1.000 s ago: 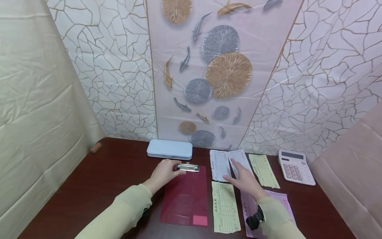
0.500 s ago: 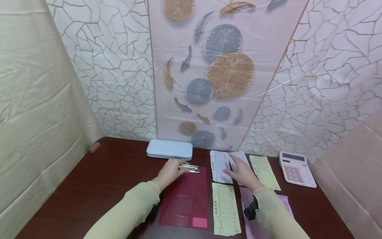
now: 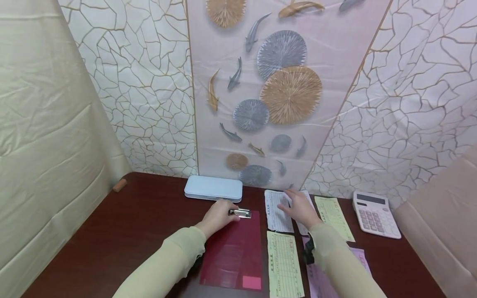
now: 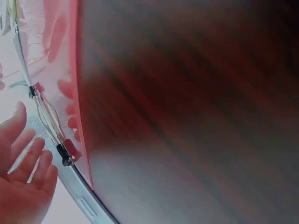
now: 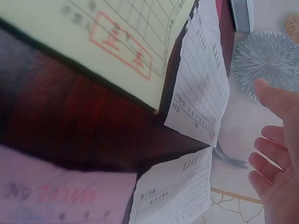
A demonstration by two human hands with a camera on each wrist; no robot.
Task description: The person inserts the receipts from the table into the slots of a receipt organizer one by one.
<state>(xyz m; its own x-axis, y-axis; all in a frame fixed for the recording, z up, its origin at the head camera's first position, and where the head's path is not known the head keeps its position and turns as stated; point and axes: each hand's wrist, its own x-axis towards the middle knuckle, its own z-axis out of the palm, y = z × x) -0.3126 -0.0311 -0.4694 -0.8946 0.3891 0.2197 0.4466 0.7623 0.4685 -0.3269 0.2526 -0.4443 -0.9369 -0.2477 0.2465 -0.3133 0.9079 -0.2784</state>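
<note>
A translucent red clipboard [image 3: 232, 254] lies on the dark wooden table, its metal clip [image 3: 243, 213] at the far end. My left hand [image 3: 219, 215] is at the clip's left side. In the left wrist view, that hand [image 4: 28, 182] has relaxed, spread fingers beside the clip [image 4: 46, 116], with nothing gripped. Over two white printed slips [image 3: 278, 217] hovers my right hand [image 3: 302, 210], partly covering the right one. The right wrist view shows this hand [image 5: 280, 154] with thumb and fingers apart, holding nothing; the white slip [image 5: 201, 79] lies near it.
Beside the clipboard lies a yellow slip [image 3: 285, 265]; another yellow slip [image 3: 334, 217] is farther right. A purple slip [image 3: 359, 256] sits partly under my right forearm. A calculator [image 3: 376, 215], a pale blue case [image 3: 213, 188] and a small brown block [image 3: 119, 185] line the far side.
My left hand has shifted slightly right along the clip. The right hand has moved a little farther forward over the white slips. The head view has tilted slightly.
</note>
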